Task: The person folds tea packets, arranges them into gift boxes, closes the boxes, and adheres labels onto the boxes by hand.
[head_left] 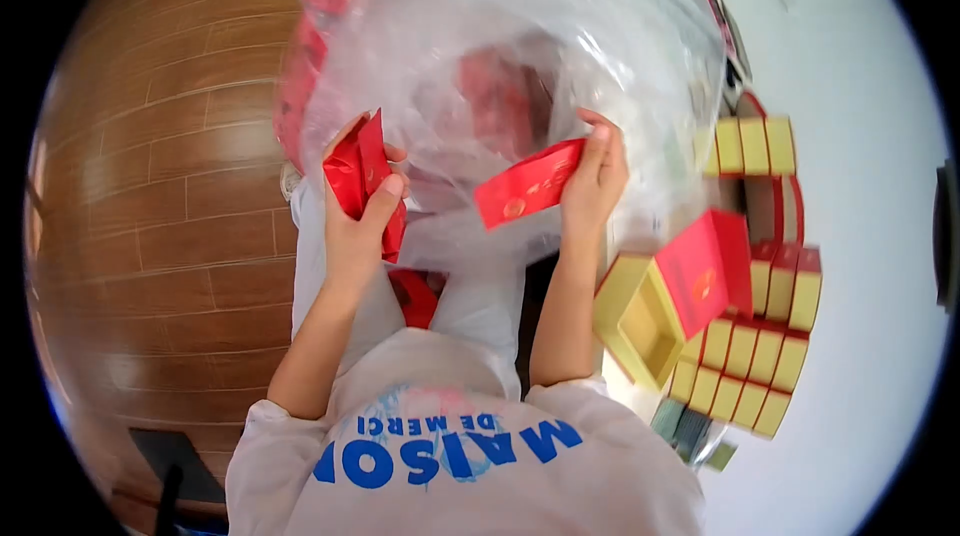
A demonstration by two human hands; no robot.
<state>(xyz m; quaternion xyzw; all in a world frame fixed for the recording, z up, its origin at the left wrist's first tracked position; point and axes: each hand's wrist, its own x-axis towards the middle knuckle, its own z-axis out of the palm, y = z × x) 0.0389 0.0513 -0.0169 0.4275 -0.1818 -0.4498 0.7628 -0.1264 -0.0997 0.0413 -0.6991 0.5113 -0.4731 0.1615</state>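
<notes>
My left hand [365,201] is closed around some red packets [352,171], which stand up between the thumb and fingers. A single red packet [530,184] with gold print is pinched in my right hand [598,171], tilted and pointing left. Both hands are over a large clear plastic bag [440,46] that lies wide open in front of my lap. More red packets [500,101] show, blurred, inside the bag's mouth. Between my legs there is another red thing [418,298], partly hidden.
To my right, an open red and yellow box [650,321] sits beside several stacked boxes [745,366] of the same colours. More such boxes [755,146] stand further back against a white surface [850,236]. Brown wood-look flooring [180,186] is on the left.
</notes>
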